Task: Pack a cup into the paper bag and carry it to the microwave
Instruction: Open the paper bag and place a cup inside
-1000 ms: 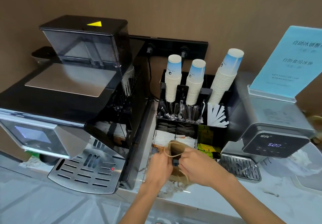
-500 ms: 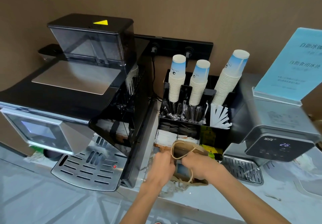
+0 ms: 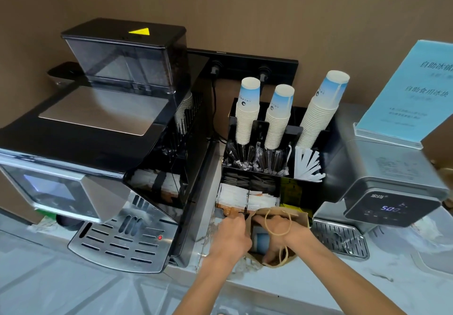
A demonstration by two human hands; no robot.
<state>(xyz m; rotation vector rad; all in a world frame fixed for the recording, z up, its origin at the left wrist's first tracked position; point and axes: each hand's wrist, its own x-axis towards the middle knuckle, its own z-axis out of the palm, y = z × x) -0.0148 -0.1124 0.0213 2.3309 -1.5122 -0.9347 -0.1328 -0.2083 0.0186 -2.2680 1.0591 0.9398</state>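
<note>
A brown paper bag (image 3: 297, 217) with twine handles stands on the marble counter in front of the black cup organiser. Inside its open mouth I see a blue and white paper cup (image 3: 261, 240). My left hand (image 3: 231, 237) grips the bag's left edge. My right hand (image 3: 282, 235) holds the bag's near side with fingers curled low on the paper, and a handle loop lies over the back of the hand. The bag's lower part is hidden behind both hands.
A black coffee machine (image 3: 98, 157) fills the left. The organiser (image 3: 272, 172) holds three stacks of paper cups (image 3: 247, 113), stirrers and sachets. An ice maker (image 3: 392, 187) with a blue sign (image 3: 411, 89) stands right. The counter edge (image 3: 269, 287) runs below my hands.
The bag's mouth has been pulled wider and the cup now shows inside it. My right hand has slid lower on the bag. The view has shifted slightly.
</note>
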